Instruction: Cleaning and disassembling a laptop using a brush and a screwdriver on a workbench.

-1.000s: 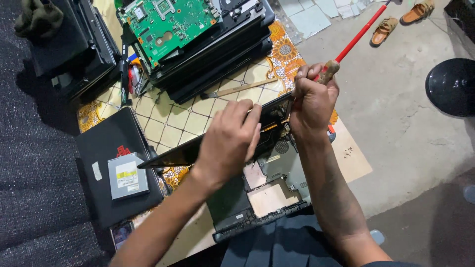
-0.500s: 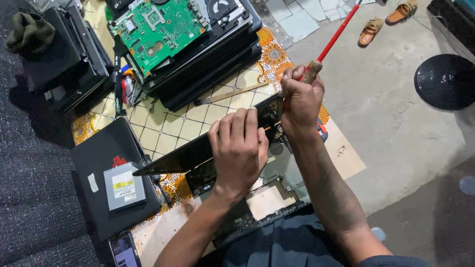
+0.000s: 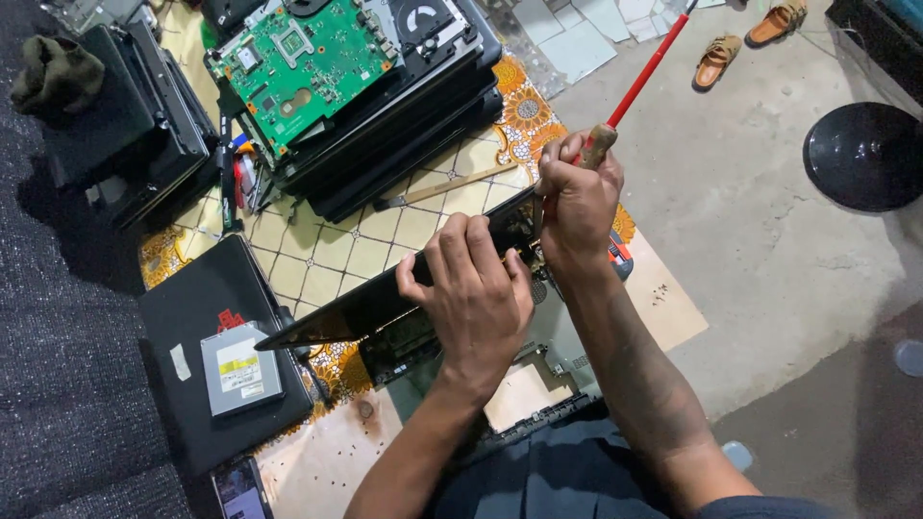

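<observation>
While the opened laptop lies on the patterned mat at the person's knees, its dark panel is tilted up. Prying seems under way. The left hand is curled over the panel's edge; the right hand is fisted around a red-shafted screwdriver. Steady levering seems needed next.

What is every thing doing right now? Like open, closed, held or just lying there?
left hand: gripping the panel's raised edge
right hand: fist shut on the tool
black laptop panel: tilted up, partly lifted
red-shafted tool: held, slanted
green circuit board: bare, lying on stacked laptops
silver disc drive: lying flat on a closed laptop
</observation>
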